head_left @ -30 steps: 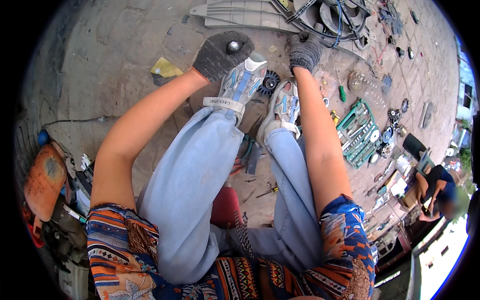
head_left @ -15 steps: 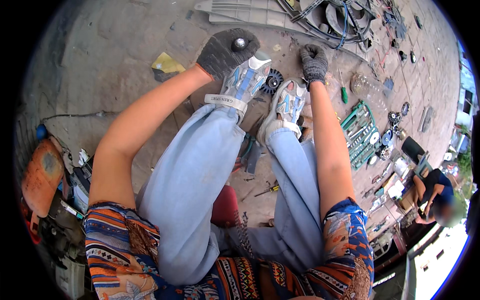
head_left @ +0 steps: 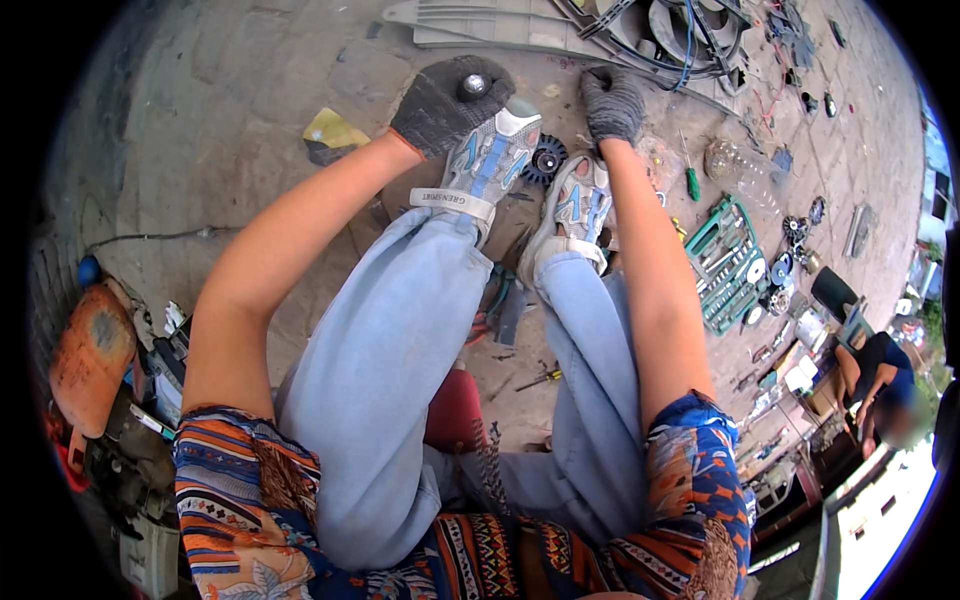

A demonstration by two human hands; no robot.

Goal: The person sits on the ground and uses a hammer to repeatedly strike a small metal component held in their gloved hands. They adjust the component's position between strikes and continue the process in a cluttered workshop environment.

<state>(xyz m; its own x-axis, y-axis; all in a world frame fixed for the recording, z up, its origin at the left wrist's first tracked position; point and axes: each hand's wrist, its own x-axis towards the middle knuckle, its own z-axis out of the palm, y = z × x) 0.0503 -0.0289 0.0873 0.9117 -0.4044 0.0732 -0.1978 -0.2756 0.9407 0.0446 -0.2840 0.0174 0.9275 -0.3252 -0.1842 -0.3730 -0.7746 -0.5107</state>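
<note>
My left hand (head_left: pixel 440 108), in a dark grey glove, is closed just beyond the toe of my left shoe (head_left: pixel 488 160). A shiny, rounded metal end (head_left: pixel 473 86) sticks up out of that fist; the rest of the piece is hidden. My right hand (head_left: pixel 612 105), in a grey knitted glove, is curled closed above the floor past my right shoe (head_left: pixel 578 200). Whatever its fingers hold, if anything, does not show. Between my two shoes lies a black toothed wheel (head_left: pixel 545 160).
Right of my arm lie a green-handled screwdriver (head_left: pixel 692 182), a clear plastic bottle (head_left: pixel 738 165) and an open green socket set (head_left: pixel 728 262). A fan assembly (head_left: pixel 680 40) lies at the far side. A yellow-handled screwdriver (head_left: pixel 545 377) is between my legs. Another person (head_left: pixel 880 375) crouches far right.
My right hand has moved a little left and away from me, staying closed. My left hand has barely shifted and keeps its grip on the metal piece.
</note>
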